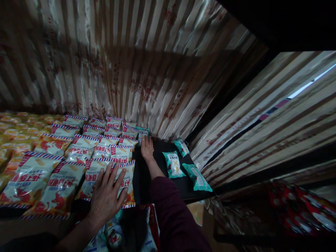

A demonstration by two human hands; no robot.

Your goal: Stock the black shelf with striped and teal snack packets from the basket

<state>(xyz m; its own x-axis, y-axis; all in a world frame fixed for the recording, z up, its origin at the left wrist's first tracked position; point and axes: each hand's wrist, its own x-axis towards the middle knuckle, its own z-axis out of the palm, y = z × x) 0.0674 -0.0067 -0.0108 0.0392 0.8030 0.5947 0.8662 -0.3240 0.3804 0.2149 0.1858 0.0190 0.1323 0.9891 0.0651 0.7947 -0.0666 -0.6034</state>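
Observation:
My left hand (107, 191) lies spread over the front of a white snack bag (127, 178) with red lettering and a striped edge, at the right end of its rows. Farther back, my right hand (147, 148) reaches to a small teal-and-white snack bag (142, 134) beside the back row. Its fingers rest at the bag's lower front; whether they grip it is hard to see. To the right on the black shelf (147, 175) lie three more teal bags: one face up (173, 164), one turned over (197, 177) and one near the back corner (181, 147).
Rows of white snack bags (81, 148) fill the left of the shelf, with yellow packs (22, 136) beyond them. Striped plastic sheeting (126, 63) hangs behind and at the right. Red packs (301, 208) sit lower right. Below the shelf edge is an open container with packs (114, 234).

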